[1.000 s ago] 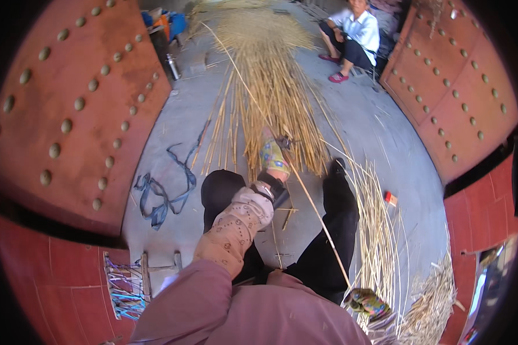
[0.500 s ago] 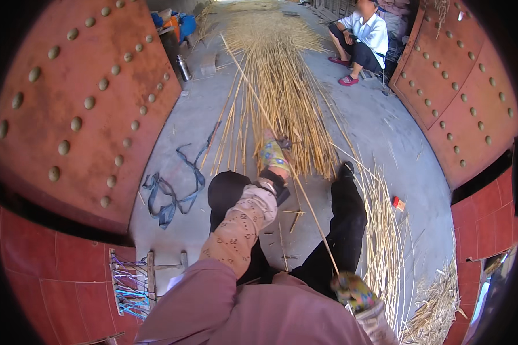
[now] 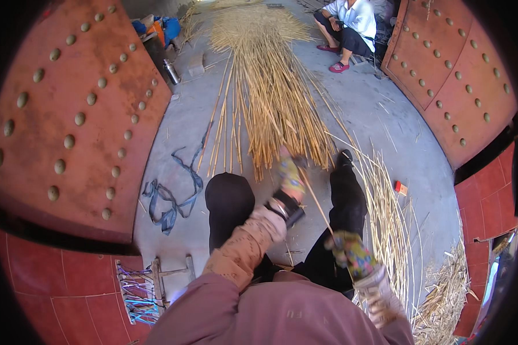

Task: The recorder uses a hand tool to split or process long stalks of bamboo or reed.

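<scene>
Both my hands wear flower-patterned gloves. My left hand (image 3: 291, 174) is over the floor between my knees, near the ends of a large fan of yellow reed stalks (image 3: 270, 98). Its fingers are blurred, but they look closed round a thin reed stalk (image 3: 316, 202); a small dark thing beside the fingers cannot be made out. Closer to my body, by my right thigh, my right hand (image 3: 354, 254) is closed on the lower part of that stalk. The stalk slants between the two hands. Paler, thinner stalks (image 3: 388, 224) lie in a bundle beside my right leg.
Shredded husks (image 3: 443, 290) are heaped at the lower right. A small red box (image 3: 400, 188) and a dark blue strap (image 3: 170, 198) lie on the floor. A strap-woven stool (image 3: 155, 284) stands lower left. Studded red doors (image 3: 69, 115) flank me; a seated person (image 3: 351, 29) is far right.
My right hand has moved up and forward, toward my left hand. My left hand has shifted slightly right and nearer. The long stalk length beyond my left hand no longer shows clearly.
</scene>
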A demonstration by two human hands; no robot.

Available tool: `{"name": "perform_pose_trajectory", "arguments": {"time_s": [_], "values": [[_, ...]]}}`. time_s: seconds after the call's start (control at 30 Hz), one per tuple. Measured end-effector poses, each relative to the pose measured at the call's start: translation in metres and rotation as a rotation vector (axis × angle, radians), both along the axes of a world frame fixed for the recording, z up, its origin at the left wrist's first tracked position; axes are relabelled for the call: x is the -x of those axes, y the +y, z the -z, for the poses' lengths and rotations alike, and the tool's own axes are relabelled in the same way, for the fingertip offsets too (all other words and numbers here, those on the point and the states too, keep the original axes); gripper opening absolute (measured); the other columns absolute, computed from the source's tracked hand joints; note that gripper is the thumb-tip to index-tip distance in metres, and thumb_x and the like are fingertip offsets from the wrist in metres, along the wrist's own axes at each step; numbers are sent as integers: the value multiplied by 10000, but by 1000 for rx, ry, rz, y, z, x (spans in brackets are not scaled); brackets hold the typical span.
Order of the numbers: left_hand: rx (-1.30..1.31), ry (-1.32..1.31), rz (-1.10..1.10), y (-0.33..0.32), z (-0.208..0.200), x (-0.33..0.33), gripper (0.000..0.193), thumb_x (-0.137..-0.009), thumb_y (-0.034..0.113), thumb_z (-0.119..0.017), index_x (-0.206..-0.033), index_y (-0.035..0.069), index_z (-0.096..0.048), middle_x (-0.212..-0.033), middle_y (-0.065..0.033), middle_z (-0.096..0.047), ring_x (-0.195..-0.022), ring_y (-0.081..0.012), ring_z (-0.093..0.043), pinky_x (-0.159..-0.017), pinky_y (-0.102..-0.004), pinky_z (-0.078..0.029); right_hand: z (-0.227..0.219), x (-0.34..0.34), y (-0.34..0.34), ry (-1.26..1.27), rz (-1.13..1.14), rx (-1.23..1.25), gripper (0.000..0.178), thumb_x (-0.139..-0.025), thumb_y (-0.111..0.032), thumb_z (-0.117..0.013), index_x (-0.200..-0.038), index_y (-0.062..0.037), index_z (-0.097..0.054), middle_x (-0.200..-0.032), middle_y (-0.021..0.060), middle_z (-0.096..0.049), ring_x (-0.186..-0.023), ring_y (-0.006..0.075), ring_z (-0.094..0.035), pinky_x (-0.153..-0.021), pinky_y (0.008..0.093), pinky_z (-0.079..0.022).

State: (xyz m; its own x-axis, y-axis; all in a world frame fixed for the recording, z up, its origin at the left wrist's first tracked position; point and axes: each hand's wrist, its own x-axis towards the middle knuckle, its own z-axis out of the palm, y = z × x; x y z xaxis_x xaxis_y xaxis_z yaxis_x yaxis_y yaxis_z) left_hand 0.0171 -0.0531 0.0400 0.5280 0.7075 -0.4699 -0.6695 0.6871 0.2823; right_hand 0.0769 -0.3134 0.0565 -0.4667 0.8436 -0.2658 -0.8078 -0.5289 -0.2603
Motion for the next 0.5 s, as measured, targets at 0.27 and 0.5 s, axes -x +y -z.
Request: {"name": "perform_pose_trajectory", "arguments": {"time_s": [0.27,0.5], "values": [[-228,47,189,-4,-2,11,439,-770,546,-419,-737,121,-524,-559,1,-485,-454,-102,-461,-393,-209,-377,-57,25,-68,-572,243,329,187,-798,-119,-477,-876,41,-534,-605,62,-518,-442,84,-472,-362,174,-346],[-126,-97,336,-62,-6,-32,417,-769,526,-442,-611,142,-476,-537,27,-451,-467,-81,-446,-385,-204,-368,-51,13,-10,-823,443,151,273,-789,-218,-505,-857,46,-516,-681,99,-528,-417,67,-397,-325,179,-306]]}}
